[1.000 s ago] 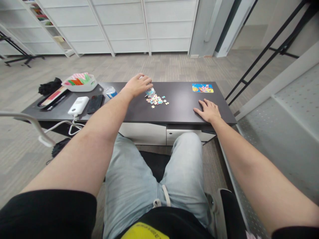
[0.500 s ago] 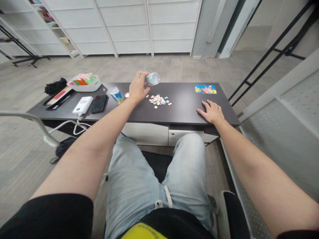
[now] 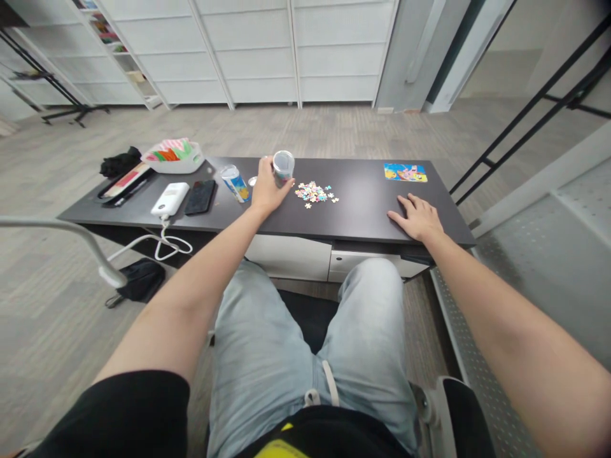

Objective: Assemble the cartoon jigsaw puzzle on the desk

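Note:
My left hand is closed around a clear plastic jar, which stands roughly upright with its round end facing me. Just right of it lies a loose pile of small colourful jigsaw puzzle pieces. A second clear jar with a blue and yellow label is on the left of that hand, and a small white lid shows partly behind my fingers. My right hand rests palm down near the table's front edge, fingers spread, holding nothing. Beyond it lies a blue and yellow picture card.
On the left of the dark table are a black phone, a white power bank with a cable, a long tray, a white basket of colourful packets and a black cloth-like bundle. A metal stand is at right.
My left hand has lowered the jar toward the table and turned it from tilted sideways to roughly upright. My right hand stays at its place on the table; the view has shifted slightly.

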The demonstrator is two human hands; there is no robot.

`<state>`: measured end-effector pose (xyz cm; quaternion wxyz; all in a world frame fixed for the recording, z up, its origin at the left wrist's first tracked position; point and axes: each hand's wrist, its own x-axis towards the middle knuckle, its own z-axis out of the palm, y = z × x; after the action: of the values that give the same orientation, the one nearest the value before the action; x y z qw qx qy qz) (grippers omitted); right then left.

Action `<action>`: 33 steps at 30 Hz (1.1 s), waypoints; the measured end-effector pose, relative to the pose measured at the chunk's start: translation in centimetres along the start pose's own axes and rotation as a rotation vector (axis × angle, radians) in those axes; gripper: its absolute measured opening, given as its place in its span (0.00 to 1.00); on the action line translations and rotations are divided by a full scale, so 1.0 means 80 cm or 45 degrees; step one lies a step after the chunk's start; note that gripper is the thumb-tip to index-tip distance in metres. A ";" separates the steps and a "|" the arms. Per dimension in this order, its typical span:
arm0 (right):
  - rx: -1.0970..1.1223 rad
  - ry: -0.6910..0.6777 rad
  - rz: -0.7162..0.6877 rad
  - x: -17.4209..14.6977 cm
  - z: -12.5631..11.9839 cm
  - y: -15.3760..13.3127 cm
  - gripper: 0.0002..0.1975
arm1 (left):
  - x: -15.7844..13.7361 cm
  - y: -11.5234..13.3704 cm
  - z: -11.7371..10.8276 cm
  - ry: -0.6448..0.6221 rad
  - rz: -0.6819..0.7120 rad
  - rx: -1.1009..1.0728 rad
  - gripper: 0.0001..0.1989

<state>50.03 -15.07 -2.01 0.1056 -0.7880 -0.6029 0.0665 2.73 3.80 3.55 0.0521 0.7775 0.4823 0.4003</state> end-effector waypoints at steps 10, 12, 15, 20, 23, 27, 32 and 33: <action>0.066 -0.019 0.016 0.000 -0.001 -0.002 0.59 | 0.079 -0.065 0.049 0.070 -0.591 0.033 0.34; 0.072 -0.029 0.016 -0.001 -0.002 -0.001 0.59 | 0.086 -0.067 0.056 0.059 -0.640 0.012 0.34; 0.081 -0.040 0.026 -0.002 -0.004 -0.001 0.59 | 0.088 -0.065 0.063 0.055 -0.672 -0.026 0.35; 0.097 -0.040 0.047 -0.005 -0.009 -0.003 0.58 | 0.073 -0.045 0.076 0.117 -0.680 -0.073 0.50; 0.102 -0.038 0.064 -0.007 -0.011 -0.006 0.59 | 0.049 -0.023 0.083 0.151 -0.656 -0.062 0.54; 0.134 -0.008 0.091 -0.008 -0.004 0.002 0.57 | -0.008 0.013 0.068 0.012 -0.451 -0.078 0.48; 0.323 0.141 0.042 -0.010 0.003 0.011 0.52 | -0.138 0.056 -0.003 -0.430 -0.128 -0.102 0.36; 0.343 0.165 0.045 -0.013 0.000 0.008 0.53 | -0.168 0.063 -0.020 -0.532 -0.105 -0.096 0.34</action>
<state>50.36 -16.24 -2.18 0.2477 -0.7799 -0.5665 0.0977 2.37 -10.00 -0.71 0.1965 0.8207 0.4770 0.2457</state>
